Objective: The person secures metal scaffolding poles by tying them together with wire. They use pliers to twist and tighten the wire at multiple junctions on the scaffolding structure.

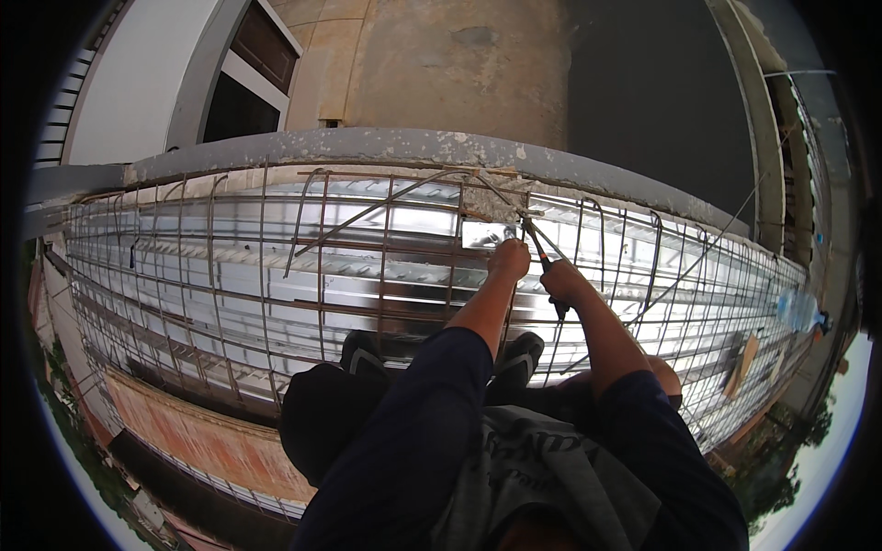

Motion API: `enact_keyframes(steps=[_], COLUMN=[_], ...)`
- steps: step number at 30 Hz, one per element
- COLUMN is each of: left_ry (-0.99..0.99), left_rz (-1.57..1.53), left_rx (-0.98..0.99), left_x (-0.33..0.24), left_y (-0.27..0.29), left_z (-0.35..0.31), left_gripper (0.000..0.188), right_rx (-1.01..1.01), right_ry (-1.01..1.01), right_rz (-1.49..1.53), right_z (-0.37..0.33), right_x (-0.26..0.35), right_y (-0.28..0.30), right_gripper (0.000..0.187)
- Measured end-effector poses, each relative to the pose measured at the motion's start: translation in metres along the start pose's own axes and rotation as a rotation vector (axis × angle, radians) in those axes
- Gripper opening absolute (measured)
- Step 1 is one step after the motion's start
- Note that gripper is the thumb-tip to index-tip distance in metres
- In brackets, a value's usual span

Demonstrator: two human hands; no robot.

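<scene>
The right hand [562, 283] is wrapped around the dark handles of a pair of pincers [536, 241], whose head points away from the person and meets the steel bars in front of a rough concrete stub [491, 200]. Just beside it, the left hand [510, 261] is at the bars with its fingers curled; whether it grasps a wire, a bar or nothing, I cannot tell. Around both hands spreads a rebar mesh [264, 239], set above shiny ribbed metal decking [299, 312]. A loose bent rebar [367, 215] slants across the mesh to the left of the stub. Nearer the person, two dark shoes [522, 356] stand among the bars. Along the far side runs a gray parapet [386, 144], with a stained concrete floor [441, 64] beyond it. Well off to the right, a clear plastic bottle [797, 310] lies near a piece of wood [740, 367].
</scene>
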State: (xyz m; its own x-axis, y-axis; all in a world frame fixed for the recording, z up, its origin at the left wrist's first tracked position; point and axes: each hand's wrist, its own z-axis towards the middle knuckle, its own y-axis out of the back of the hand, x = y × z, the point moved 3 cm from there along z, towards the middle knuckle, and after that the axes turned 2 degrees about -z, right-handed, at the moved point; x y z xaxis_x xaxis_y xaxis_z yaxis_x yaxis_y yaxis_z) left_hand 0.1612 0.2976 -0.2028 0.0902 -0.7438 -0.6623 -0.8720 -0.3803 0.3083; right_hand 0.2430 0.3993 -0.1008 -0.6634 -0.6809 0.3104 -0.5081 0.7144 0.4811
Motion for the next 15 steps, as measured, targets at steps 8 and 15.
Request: enact_keyframes(steps=[8,15], left_ry=[0.238,0.178], left_rz=[-0.913,-0.486], left_rx=[0.263,0.192], left_x=[-0.031,-0.053], left_y=[0.024,0.035], left_z=[-0.058,-0.050], left_gripper=[0.058,0.049], right_rx=[0.184,0.226], right_ry=[-0.226,-0.251], right_rz=[0.855,0.694], right_z=[-0.035,-0.056], right_x=[0.050,0.057], right_y=[0.009,0.004], right_gripper=[0.024,0.039])
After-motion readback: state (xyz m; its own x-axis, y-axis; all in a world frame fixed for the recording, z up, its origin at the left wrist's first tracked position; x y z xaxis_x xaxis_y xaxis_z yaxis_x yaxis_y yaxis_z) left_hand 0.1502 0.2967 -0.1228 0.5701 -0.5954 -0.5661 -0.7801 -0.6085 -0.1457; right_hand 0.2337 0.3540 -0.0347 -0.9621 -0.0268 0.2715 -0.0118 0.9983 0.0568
